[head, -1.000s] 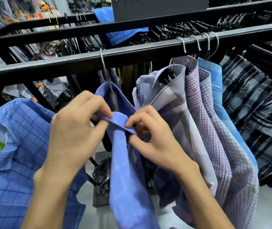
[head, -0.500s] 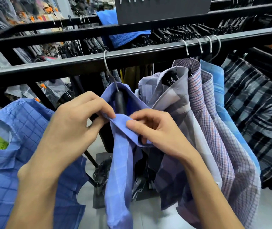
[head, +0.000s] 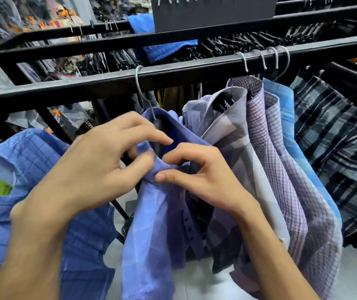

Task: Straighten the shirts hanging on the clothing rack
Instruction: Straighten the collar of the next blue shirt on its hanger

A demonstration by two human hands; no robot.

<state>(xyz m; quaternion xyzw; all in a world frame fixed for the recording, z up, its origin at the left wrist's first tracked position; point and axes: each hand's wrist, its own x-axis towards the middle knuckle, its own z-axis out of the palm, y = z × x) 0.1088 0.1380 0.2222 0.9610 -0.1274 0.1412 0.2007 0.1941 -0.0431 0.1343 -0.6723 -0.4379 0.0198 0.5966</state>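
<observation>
- The periwinkle shirt (head: 151, 224) is hanging from a wire hanger hook (head: 139, 83) on the near black rail (head: 86, 89), alone in the gap between the shirts at the left and the bunch at the right; this spacing is probably giving both hands room at its neck.
- The left hand (head: 91, 169) is pinching the left collar edge between thumb and curled fingers, its index finger reaching across the opening.
- The right hand (head: 197, 176) is gripping the opposite front edge just under the collar, thumb lying flat on the cloth; the two hands are almost touching, apparently drawing the neck closed so the shirt sits squarely on the black hanger (head: 162, 128).
- Below the grip, the placket with its dark buttons (head: 187, 226) is hanging open and twisted, so this shirt is judged unfinished.
- The blue checked shirt (head: 32, 213) is hanging at the near left.
- The grey shirt (head: 234, 135), two fine-check shirts and a bright blue shirt (head: 290, 135) are crowding together on the rail at the right.
</observation>
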